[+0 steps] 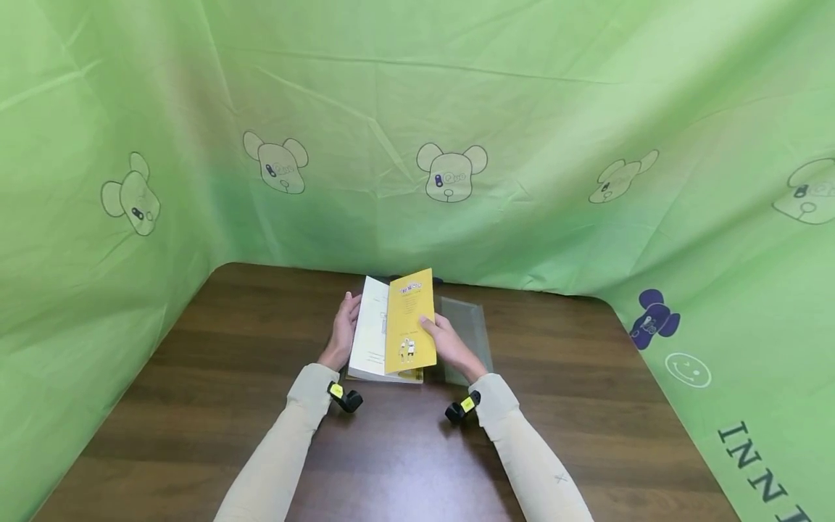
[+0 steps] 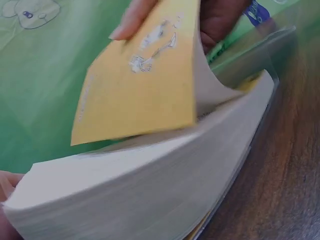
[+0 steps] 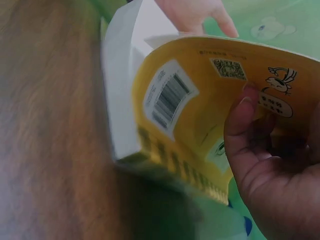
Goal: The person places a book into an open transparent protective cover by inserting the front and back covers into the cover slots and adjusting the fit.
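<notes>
A thick book (image 1: 370,326) stands tilted over the table, its white page facing up on the left. My left hand (image 1: 343,328) holds the book's left edge; the left wrist view shows only a little of that hand at the corner. With my right hand (image 1: 450,344) I pinch the yellow cover (image 1: 411,319), thumb on its printed inner side, and lift it off the pages. In the right wrist view a barcode label (image 3: 170,97) shows on the outer side of the bent cover. A clear plastic sheet (image 1: 475,326) spreads under my right hand.
The brown wooden table (image 1: 228,348) reaches out on both sides of the book. Green cloth (image 1: 365,94) printed with bear heads hangs behind and beside it. Black bands with yellow tags circle both wrists.
</notes>
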The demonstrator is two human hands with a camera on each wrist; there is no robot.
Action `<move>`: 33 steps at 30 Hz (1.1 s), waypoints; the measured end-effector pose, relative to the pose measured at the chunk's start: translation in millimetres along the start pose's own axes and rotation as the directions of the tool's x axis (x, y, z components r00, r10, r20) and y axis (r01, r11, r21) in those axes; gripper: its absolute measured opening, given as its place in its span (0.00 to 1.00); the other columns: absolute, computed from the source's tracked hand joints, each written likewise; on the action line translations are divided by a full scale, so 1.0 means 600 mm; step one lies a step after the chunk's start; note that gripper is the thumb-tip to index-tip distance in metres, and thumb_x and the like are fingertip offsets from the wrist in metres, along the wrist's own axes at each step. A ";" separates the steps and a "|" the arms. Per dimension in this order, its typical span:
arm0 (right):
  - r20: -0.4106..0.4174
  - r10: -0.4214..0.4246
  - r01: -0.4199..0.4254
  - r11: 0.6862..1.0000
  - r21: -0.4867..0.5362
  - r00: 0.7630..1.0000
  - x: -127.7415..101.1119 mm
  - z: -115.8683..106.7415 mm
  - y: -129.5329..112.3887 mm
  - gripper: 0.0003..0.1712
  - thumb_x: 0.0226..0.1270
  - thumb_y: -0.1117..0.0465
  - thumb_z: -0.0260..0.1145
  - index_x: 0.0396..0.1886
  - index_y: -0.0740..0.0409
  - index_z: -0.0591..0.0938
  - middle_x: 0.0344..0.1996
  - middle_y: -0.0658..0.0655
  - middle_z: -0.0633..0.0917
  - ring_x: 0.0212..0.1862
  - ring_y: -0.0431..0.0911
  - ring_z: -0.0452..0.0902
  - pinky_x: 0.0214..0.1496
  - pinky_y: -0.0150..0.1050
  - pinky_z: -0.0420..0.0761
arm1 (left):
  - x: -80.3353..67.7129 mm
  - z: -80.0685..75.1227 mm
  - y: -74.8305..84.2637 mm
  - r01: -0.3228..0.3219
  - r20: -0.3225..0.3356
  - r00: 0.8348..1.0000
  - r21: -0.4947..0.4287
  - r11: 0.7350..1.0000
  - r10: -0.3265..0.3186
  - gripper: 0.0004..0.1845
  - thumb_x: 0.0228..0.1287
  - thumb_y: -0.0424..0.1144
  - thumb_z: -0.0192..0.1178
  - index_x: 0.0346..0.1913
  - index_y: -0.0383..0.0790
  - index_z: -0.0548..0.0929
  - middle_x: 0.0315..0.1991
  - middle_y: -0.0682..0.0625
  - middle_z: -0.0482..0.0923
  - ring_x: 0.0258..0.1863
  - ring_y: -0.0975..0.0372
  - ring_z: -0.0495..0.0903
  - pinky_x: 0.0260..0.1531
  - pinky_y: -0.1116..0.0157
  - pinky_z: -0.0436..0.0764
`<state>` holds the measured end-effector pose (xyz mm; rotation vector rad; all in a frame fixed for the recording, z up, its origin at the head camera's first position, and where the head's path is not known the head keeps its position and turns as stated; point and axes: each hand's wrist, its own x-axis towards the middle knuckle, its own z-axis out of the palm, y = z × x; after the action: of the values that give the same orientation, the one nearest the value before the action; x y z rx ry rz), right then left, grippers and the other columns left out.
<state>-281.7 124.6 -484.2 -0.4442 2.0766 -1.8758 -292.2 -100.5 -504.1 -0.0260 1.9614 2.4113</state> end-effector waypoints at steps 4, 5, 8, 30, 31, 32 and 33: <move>0.000 -0.014 0.014 1.000 -0.008 1.000 -0.005 -0.006 -0.003 0.28 0.86 0.57 0.41 0.74 0.71 0.64 0.54 0.77 0.82 0.39 0.43 0.89 0.42 0.39 0.88 | 0.000 0.002 0.007 -0.022 0.023 1.000 0.004 1.000 0.022 0.40 0.81 0.58 0.28 0.79 0.27 0.52 0.80 0.32 0.51 0.80 0.44 0.49 0.79 0.50 0.50; -0.005 -0.020 0.020 1.000 -0.012 1.000 -0.005 -0.007 -0.004 0.28 0.86 0.57 0.41 0.74 0.71 0.65 0.53 0.76 0.83 0.38 0.44 0.89 0.42 0.39 0.88 | 0.001 0.002 0.009 -0.022 0.026 0.999 0.008 1.000 0.022 0.40 0.82 0.58 0.28 0.79 0.27 0.52 0.80 0.32 0.50 0.80 0.44 0.49 0.79 0.51 0.50; -0.016 -0.029 0.029 0.999 -0.020 0.999 -0.005 -0.011 -0.008 0.27 0.85 0.57 0.43 0.73 0.71 0.66 0.52 0.75 0.84 0.38 0.44 0.89 0.40 0.38 0.88 | 0.003 0.000 0.013 -0.014 0.023 1.000 0.032 0.999 0.013 0.40 0.82 0.58 0.26 0.79 0.26 0.52 0.80 0.31 0.50 0.80 0.44 0.49 0.79 0.50 0.50; -0.059 -0.054 0.048 0.994 -0.096 0.997 -0.012 -0.030 -0.005 0.26 0.85 0.58 0.45 0.71 0.70 0.69 0.49 0.74 0.85 0.35 0.42 0.88 0.36 0.38 0.88 | -0.006 -0.014 0.013 0.093 -0.082 0.995 0.505 0.858 -0.059 0.43 0.78 0.67 0.25 0.77 0.38 0.64 0.72 0.35 0.67 0.70 0.44 0.68 0.74 0.45 0.62; -0.060 -0.056 0.050 0.994 -0.095 0.997 -0.013 -0.030 -0.006 0.26 0.85 0.59 0.45 0.71 0.70 0.69 0.49 0.74 0.85 0.35 0.42 0.88 0.36 0.38 0.88 | -0.007 -0.013 0.012 0.085 -0.078 0.996 0.521 0.849 -0.052 0.43 0.78 0.67 0.26 0.77 0.38 0.65 0.72 0.35 0.68 0.70 0.44 0.68 0.74 0.45 0.61; -0.063 -0.057 0.051 0.994 -0.096 0.996 -0.013 -0.030 -0.006 0.25 0.85 0.59 0.45 0.71 0.70 0.69 0.48 0.74 0.85 0.34 0.42 0.88 0.36 0.38 0.88 | -0.007 -0.012 0.012 0.071 -0.071 0.997 0.541 0.838 -0.039 0.43 0.78 0.67 0.26 0.77 0.38 0.64 0.72 0.35 0.68 0.71 0.43 0.67 0.74 0.45 0.61; -0.066 -0.059 0.052 0.994 -0.096 0.996 -0.014 -0.030 -0.006 0.25 0.85 0.59 0.45 0.71 0.70 0.69 0.48 0.73 0.85 0.35 0.42 0.88 0.36 0.38 0.88 | -0.008 -0.011 0.011 0.056 -0.066 0.998 0.557 0.829 -0.024 0.42 0.79 0.66 0.27 0.77 0.37 0.64 0.73 0.35 0.67 0.72 0.43 0.66 0.75 0.45 0.60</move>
<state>-281.6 144.2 -478.7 -0.4703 2.2264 -1.8546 -287.9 -108.4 -498.9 -0.1183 2.5794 1.7297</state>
